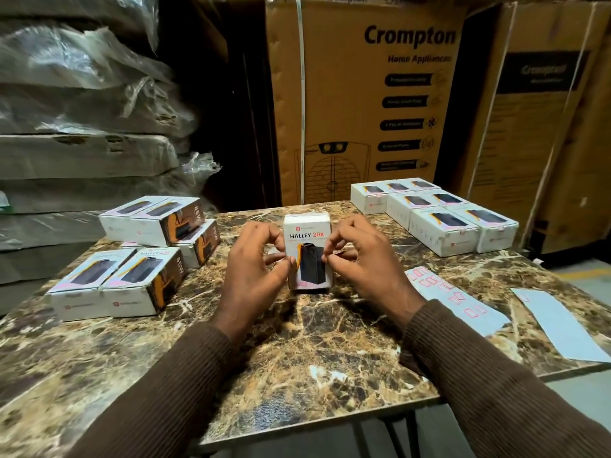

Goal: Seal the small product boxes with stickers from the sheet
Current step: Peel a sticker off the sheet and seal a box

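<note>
Our left hand and right hand each gripping a side of the upright product box mid-bench, fingers curled, sticker sheet lying just right, more boxes either side

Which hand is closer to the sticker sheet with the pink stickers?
The right hand. It holds the upright box just left of the sticker sheet. The left hand grips the box's other side, farther from the sheet.
</note>
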Demonstrator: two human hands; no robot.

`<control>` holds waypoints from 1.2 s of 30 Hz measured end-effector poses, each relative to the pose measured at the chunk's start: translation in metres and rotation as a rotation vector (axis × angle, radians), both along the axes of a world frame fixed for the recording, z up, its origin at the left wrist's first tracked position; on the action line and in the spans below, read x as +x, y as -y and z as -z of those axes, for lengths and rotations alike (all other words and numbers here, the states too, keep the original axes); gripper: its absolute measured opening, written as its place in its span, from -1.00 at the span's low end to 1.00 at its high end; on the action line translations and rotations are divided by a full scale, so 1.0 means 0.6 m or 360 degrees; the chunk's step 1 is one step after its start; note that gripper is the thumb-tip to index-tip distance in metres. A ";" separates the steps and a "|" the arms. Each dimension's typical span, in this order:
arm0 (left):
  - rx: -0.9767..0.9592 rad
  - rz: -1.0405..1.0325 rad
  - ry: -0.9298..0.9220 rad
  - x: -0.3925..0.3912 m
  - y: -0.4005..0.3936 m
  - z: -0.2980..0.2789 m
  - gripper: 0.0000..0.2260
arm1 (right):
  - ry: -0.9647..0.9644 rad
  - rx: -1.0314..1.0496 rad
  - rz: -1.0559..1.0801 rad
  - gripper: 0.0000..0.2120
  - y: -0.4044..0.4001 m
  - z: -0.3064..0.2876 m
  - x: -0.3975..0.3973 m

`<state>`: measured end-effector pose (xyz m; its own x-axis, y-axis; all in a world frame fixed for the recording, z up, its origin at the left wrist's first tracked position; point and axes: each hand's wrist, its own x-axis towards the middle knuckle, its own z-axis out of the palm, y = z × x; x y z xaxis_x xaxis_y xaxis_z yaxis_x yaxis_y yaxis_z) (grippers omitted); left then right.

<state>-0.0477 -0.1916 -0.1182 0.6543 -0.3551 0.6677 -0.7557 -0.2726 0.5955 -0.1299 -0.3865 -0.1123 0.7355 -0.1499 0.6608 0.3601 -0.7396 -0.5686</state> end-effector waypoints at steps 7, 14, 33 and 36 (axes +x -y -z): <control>0.0042 -0.0100 0.0191 0.007 -0.005 0.000 -0.79 | 0.0094 -0.0023 0.0041 -0.90 -0.001 -0.006 -0.001; -0.0036 -0.0069 0.0345 -0.005 -0.003 -0.010 -0.82 | 0.0212 0.0344 -0.0015 -0.83 0.003 -0.014 0.000; -0.0052 0.0148 0.0148 -0.012 -0.005 -0.014 -0.63 | 0.0153 0.0497 -0.0353 -0.82 -0.008 -0.012 -0.007; 0.0001 0.0110 0.0166 -0.014 -0.003 -0.013 -0.58 | 0.0212 0.0495 -0.0177 -0.85 -0.002 -0.012 -0.004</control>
<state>-0.0563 -0.1901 -0.1105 0.5550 -0.3977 0.7306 -0.8307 -0.2180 0.5123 -0.1323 -0.3854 -0.1052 0.6690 -0.2829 0.6874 0.5148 -0.4907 -0.7030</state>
